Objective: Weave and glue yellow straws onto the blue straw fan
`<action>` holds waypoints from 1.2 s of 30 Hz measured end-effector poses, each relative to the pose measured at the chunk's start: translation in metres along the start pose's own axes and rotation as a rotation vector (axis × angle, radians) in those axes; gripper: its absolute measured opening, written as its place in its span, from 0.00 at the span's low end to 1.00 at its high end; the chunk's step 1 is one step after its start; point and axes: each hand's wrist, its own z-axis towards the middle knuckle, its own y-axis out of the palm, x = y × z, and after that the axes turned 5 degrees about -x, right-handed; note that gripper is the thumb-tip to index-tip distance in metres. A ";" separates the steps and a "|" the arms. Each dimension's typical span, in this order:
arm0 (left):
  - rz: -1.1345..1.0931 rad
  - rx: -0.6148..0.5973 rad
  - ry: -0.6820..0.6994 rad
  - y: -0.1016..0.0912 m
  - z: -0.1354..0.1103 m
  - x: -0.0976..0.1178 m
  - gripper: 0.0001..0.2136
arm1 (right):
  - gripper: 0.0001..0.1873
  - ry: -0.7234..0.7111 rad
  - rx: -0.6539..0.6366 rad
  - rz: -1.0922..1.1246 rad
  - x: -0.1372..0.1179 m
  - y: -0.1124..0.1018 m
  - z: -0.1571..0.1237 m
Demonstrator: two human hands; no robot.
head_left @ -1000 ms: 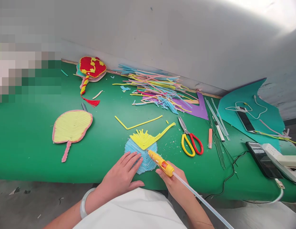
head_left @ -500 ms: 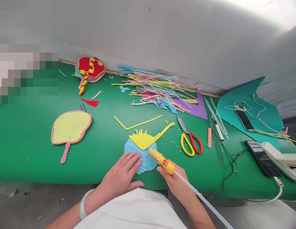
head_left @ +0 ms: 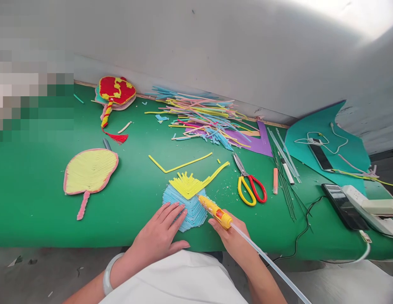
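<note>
- Lying at the left of the green surface (head_left: 136, 152), a yellow-faced fan (head_left: 90, 169) points its pink handle toward the near edge; a red fan (head_left: 117, 90) rests on others at the far left.
- Spread flat, the left hand (head_left: 161, 230) has its fingers extended over the near left part of a blue panel (head_left: 196, 215); its grip is loose, closed round nothing.
- On the panel's far part, yellow strips (head_left: 186, 185) form a V, its point toward the near side and longer ends reaching far right past the panel. A bent yellow strip (head_left: 166, 172) lies apart, just beyond.
- Right of the V's point is the tip of a yellow glue gun (head_left: 213, 210); whether it touches cannot be told. Its long axis runs from near right to far left, with a clear glue stick (head_left: 266, 257) trailing behind.
- The right hand (head_left: 232, 232) has its grip wrapped around the gun's rear. From there the V lies far left, its right edge nearest the tip; the left hand is across the panel.
- Farther right lie scissors (head_left: 246, 174), handles toward the near side.
</note>
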 end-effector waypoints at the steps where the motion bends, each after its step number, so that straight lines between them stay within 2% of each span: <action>1: -0.001 0.003 0.001 0.000 0.000 0.000 0.34 | 0.27 0.002 0.002 0.003 0.000 0.000 0.000; 31: 0.025 0.007 0.016 -0.002 0.001 -0.001 0.34 | 0.29 0.073 0.066 -0.042 0.005 -0.007 0.006; 36: 0.019 -0.006 0.010 -0.002 0.001 -0.001 0.35 | 0.28 0.050 0.086 -0.036 0.007 -0.008 0.008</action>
